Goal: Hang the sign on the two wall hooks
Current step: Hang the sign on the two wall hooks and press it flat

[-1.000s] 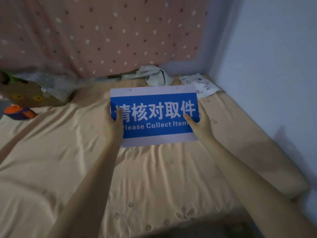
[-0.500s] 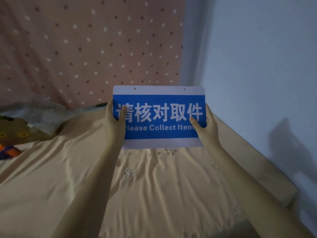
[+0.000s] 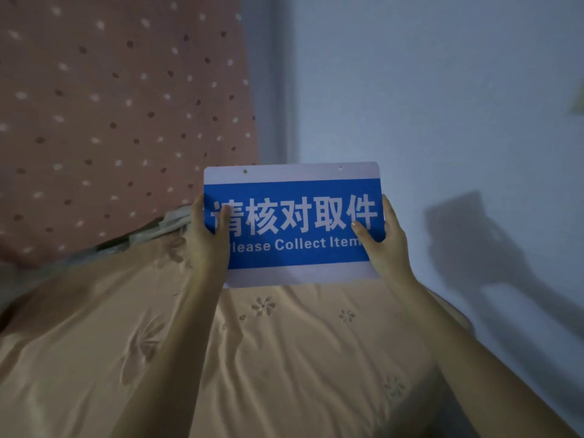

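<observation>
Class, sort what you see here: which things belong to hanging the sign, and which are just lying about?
Job: sign, left hand, right hand, its two top holes; no hooks in view.
Lying about: bedsheet, spotted curtain.

Both of your hands are taken up: the left hand (image 3: 207,238) and right hand (image 3: 384,245) clamp the side edges of the sign (image 3: 294,222), which blocks the view straight ahead. Above it the pale wall (image 3: 426,90) is bare and open to reach. To your left hangs a dotted curtain (image 3: 120,115). Below, the bed sheet (image 3: 284,358) lies flat, with clear air between it and your arms.
</observation>
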`<state>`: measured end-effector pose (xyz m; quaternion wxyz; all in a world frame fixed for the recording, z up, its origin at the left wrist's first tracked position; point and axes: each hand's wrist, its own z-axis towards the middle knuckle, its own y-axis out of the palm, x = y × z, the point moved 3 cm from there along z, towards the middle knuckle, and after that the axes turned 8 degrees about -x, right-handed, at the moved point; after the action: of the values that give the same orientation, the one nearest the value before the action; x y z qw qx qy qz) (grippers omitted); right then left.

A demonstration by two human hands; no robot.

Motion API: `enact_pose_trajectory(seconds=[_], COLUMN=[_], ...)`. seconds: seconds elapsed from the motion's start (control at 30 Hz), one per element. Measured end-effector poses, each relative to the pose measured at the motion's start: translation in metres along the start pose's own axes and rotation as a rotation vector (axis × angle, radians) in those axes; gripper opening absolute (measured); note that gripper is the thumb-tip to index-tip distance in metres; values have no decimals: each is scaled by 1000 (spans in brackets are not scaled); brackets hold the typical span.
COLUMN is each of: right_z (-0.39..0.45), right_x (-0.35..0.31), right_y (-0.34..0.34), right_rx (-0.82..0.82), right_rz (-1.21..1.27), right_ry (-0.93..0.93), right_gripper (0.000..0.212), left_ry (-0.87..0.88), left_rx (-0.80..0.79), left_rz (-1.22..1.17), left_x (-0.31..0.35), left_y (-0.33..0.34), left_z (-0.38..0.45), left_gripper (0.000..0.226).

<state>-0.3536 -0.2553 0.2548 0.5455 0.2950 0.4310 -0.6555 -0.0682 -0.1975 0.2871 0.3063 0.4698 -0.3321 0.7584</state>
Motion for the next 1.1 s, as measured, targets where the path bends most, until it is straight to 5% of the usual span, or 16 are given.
enact_pose_trajectory(seconds=[1.1], right_z=[-68], right_x=[-54], right_y=[-413], right_rx=[752], right_rz=[-372], right_ry=[-87], right_gripper=[63], left_ry=[423], left_rx=[-516], left_rz=[-448], left_x=[251], left_y=[383], left_z=[-92], left_gripper=[46])
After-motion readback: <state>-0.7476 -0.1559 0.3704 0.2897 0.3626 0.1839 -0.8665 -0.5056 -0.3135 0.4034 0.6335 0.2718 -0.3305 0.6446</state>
